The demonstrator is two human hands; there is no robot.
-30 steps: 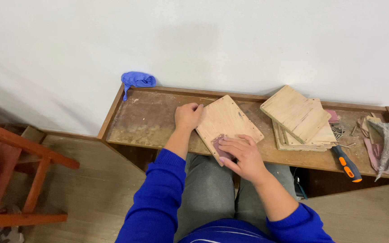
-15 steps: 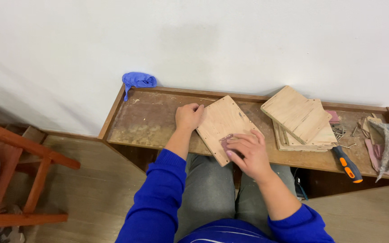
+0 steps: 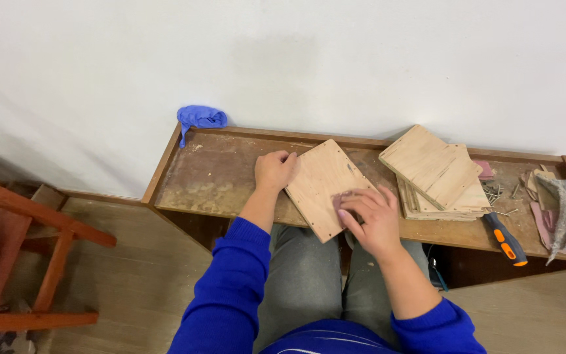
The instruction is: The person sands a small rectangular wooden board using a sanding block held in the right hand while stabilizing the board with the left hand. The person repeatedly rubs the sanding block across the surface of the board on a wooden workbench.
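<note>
right hand [image 3: 369,219] slid a little further right along plywood panel's [image 3: 325,187] near edge

The plywood panel [image 3: 322,185] under the hands is pale tan with a faint grain and small dark dots along its edges, and the stack of panels [image 3: 437,172] beside it is the same light wood colour. The shallow wooden tray [image 3: 211,174] is dull brown, blotched with paler patches, with a bright blue crumpled cloth [image 3: 200,118] at its corner. The sleeves [image 3: 227,288] are vivid blue, the trousers [image 3: 306,278] grey, the screwdriver [image 3: 506,238] black with orange, the chair [image 3: 31,255] reddish-orange, and the wall [image 3: 283,59] white.

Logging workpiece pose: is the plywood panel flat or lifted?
Flat: plywood panel lies on the bench, both hands pressing it.
</note>
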